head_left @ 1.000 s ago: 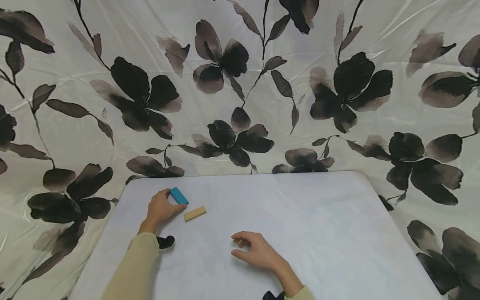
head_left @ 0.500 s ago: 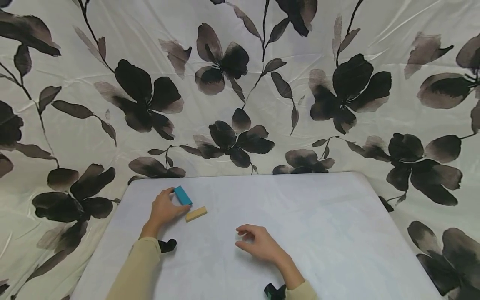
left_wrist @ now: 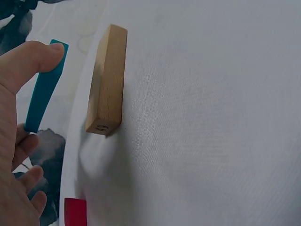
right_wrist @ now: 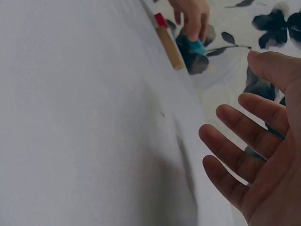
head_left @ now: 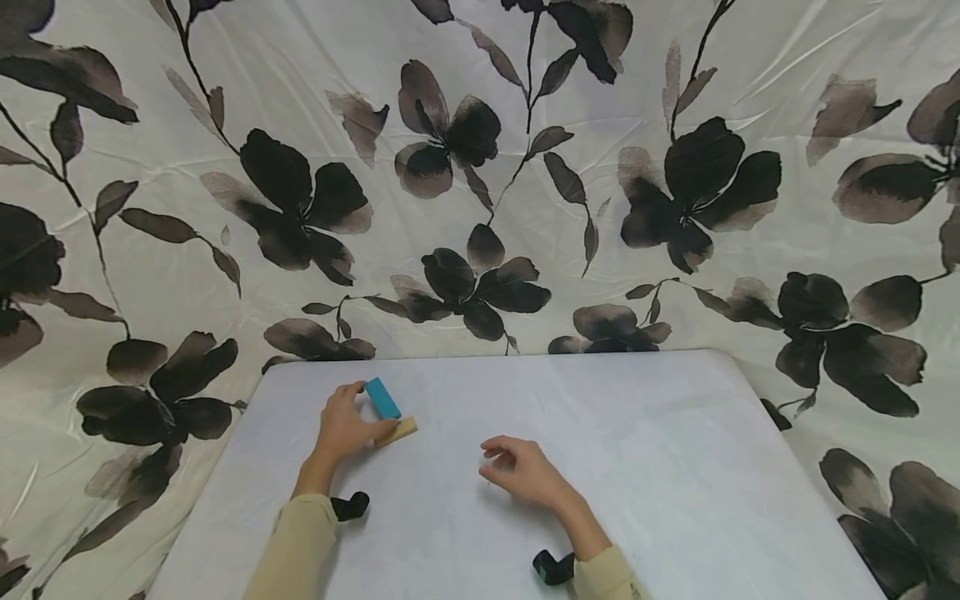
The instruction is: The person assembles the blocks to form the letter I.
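Note:
A blue block (head_left: 383,398) is pinched lengthwise between thumb and fingers of my left hand (head_left: 347,427). In the left wrist view the thumb presses one end of the blue block (left_wrist: 46,89) and a fingertip meets the other. Close by lies a wooden block (left_wrist: 107,80) on the white surface, partly behind the thumb in the head view. A red block (left_wrist: 75,211) shows at that view's lower edge; the right wrist view has it (right_wrist: 161,20) beside the wooden block's far end. My right hand (head_left: 525,471) hovers over the middle with fingers loosely bent, holding nothing.
The white table (head_left: 660,467) reaches back to a floral cloth (head_left: 555,200) hanging behind it. Dark wrist-worn devices show at the left wrist (head_left: 351,506) and right wrist (head_left: 553,567).
My left hand has moved slightly right with the blue block, which now overlaps the wooden block in view. My right hand has shifted a little right and away from me.

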Demonstrator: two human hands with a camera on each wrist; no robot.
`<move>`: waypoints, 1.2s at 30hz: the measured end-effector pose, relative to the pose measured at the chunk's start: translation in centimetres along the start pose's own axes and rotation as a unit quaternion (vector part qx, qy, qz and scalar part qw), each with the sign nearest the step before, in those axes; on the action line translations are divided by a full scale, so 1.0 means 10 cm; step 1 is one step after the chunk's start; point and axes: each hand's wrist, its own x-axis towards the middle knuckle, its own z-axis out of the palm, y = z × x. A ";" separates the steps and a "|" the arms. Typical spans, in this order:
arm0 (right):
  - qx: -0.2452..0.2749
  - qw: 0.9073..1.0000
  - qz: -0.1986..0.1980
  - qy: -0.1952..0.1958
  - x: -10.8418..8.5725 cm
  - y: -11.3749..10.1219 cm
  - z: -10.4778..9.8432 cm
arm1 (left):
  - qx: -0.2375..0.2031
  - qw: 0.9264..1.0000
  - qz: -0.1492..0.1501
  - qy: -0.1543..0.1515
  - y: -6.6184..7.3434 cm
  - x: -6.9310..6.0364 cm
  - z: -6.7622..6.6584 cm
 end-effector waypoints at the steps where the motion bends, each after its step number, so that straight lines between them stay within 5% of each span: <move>1: -0.002 1.000 0.001 0.001 0.01 0.01 -0.01 | -0.003 1.000 0.000 -0.001 0.01 -0.01 0.01; 10: -0.008 1.000 0.014 0.004 0.05 0.10 -0.14 | -0.013 1.000 0.008 0.003 0.15 -0.04 0.09; 36: -0.039 0.999 0.027 -0.020 0.23 0.19 -0.43 | -0.083 0.994 0.025 -0.064 0.52 -0.04 0.34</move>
